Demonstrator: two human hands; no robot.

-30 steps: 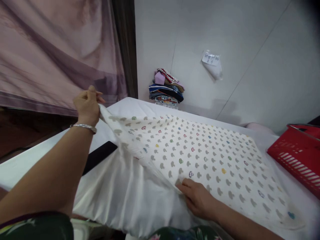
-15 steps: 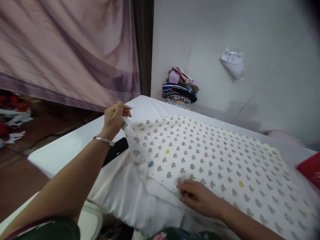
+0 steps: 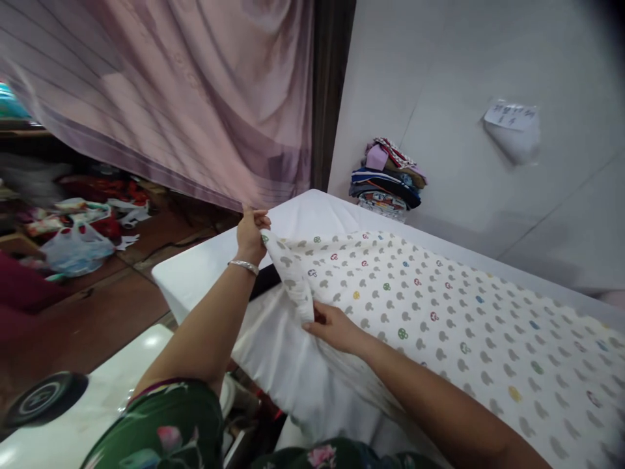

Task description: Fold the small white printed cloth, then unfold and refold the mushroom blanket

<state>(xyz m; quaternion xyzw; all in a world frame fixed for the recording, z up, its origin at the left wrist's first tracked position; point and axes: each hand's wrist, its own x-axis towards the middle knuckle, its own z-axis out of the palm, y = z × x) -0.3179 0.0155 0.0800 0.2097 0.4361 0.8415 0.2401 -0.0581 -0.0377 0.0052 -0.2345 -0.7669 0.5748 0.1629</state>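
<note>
A white fabric (image 3: 415, 280) printed with grey and coloured mushrooms lies spread over a table covered in white cloth (image 3: 322, 212). My left hand (image 3: 252, 234) is closed on the fabric's far left corner and holds it slightly raised; a silver bracelet circles the wrist. Lower down the same left edge, my right hand (image 3: 336, 326) pinches the fabric between thumb and fingers. Between the two hands the edge hangs in small folds. A black phone (image 3: 266, 281) lies beside it, partly hidden by my left forearm and the fabric.
Folded clothes (image 3: 385, 179) are stacked by the wall at the table's far side. A pink curtain (image 3: 234, 98) hangs behind on the left. Plastic bags (image 3: 78, 247) lie on the floor. At lower left is a white surface (image 3: 131, 358) with a black round object (image 3: 46, 400).
My right hand has moved up along the fabric's left edge and now grips it. My left hand still holds the corner. The view has turned left, showing more floor.
</note>
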